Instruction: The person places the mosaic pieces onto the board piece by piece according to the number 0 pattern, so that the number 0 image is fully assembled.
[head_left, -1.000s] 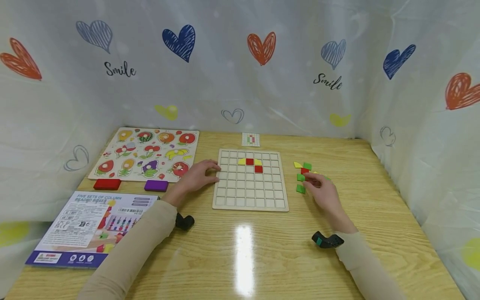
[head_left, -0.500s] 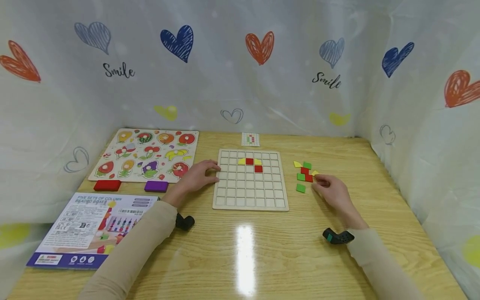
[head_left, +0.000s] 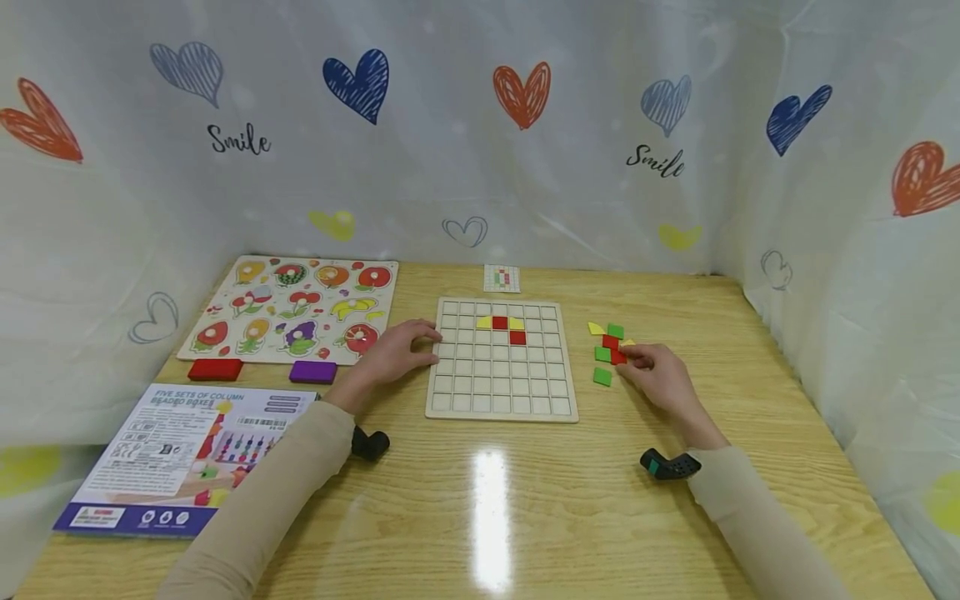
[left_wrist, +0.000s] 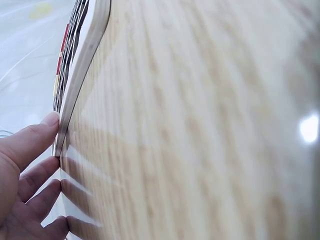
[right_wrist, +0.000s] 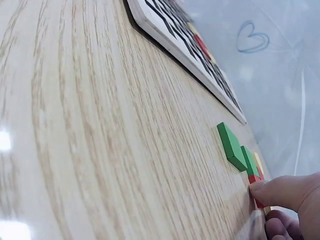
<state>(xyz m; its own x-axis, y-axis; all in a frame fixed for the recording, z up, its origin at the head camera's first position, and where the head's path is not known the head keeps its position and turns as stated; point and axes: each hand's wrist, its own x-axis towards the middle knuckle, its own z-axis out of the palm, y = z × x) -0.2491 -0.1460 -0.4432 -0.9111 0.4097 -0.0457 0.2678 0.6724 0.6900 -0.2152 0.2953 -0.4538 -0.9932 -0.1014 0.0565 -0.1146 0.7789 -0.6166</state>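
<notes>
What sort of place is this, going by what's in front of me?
Probably a tabletop play area, perhaps a makeshift booth: a pale curtain printed with hearts and "Smile" stands behind a wooden table that holds a fruit puzzle and a grid board.

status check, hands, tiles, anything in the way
Left hand touching grid board at its left edge. Right hand pinching loose red tile. Four tiles on board. Green tile crowding red one's board side.
</notes>
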